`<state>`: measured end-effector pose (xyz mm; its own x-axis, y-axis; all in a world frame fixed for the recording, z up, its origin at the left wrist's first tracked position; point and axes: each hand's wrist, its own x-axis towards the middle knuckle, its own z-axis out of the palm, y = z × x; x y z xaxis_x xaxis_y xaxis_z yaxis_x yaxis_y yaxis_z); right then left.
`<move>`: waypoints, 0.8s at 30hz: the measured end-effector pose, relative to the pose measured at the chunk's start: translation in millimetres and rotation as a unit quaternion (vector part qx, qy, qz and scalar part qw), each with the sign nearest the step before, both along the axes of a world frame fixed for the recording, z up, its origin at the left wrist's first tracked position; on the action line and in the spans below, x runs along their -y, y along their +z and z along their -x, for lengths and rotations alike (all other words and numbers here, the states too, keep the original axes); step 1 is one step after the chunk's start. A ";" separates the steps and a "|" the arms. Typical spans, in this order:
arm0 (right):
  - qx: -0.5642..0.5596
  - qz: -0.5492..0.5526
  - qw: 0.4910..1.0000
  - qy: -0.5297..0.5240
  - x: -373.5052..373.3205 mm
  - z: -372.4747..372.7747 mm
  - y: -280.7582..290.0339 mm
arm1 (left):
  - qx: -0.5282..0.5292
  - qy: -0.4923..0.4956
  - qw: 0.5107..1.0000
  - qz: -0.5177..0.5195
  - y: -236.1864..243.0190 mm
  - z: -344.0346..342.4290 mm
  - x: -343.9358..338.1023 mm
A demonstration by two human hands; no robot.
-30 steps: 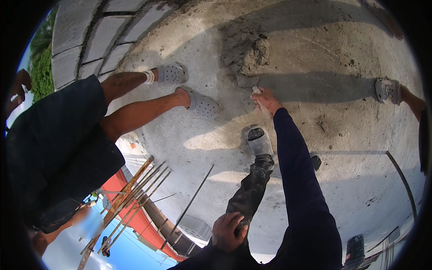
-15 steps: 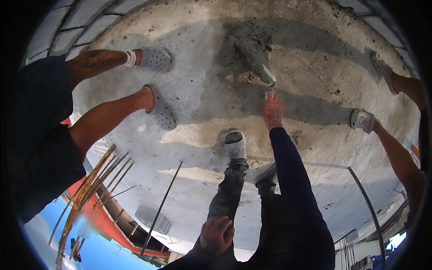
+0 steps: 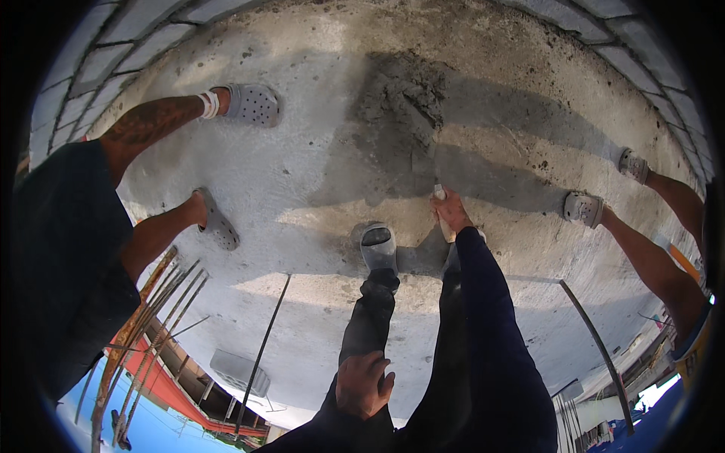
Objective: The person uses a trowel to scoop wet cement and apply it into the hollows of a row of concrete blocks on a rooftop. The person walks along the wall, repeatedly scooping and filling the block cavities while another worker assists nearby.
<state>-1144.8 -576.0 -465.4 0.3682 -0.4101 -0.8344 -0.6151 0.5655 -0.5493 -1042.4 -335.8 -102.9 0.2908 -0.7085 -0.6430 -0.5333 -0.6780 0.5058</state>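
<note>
My right hand (image 3: pixel 451 208) is closed on the pale handle of a trowel (image 3: pixel 439 191), held low over the concrete near my front foot. Its blade is hard to make out against the shaded, wet grey mortar (image 3: pixel 396 94) smeared and heaped just beyond. My left hand (image 3: pixel 365 385) rests over my dark trouser leg (image 3: pixel 370 309), fingers bent loosely and holding nothing. My grey shoe (image 3: pixel 378 245) stands just left of the trowel hand.
At left stands a co-worker in dark shorts and clogs (image 3: pixel 253 106); another's legs (image 3: pixel 634 257) are at right. Grey blocks (image 3: pixel 634 53) edge the concrete floor (image 3: pixel 302 166). Rusty bars (image 3: pixel 143 317) rise at lower left, single rods (image 3: pixel 264 340) nearer me.
My right hand has drawn back from the mortar toward me with the trowel. The view has turned, and the left co-worker's feet have moved farther apart. My left hand stays on my leg.
</note>
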 end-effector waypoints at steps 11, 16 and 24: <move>0.187 -0.107 0.975 0.047 78.2 -75.3 152.6 | 0.071 0.048 0.996 -0.038 -0.4 47.3 4.7; 0.213 -0.142 0.962 0.093 105.0 -63.1 331.7 | 0.128 0.083 0.988 -0.010 25.5 39.0 5.9; 0.144 -0.082 0.964 0.208 137.6 -73.9 528.7 | 0.020 0.415 0.910 -0.014 70.9 -40.0 -32.9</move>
<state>-1070.9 -713.6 63.3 0.6989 -0.0484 -0.7136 -0.6420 0.3973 -0.6557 -1002.4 -302.9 -31.9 0.7413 -0.2185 -0.6346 0.1504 -0.8674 0.4744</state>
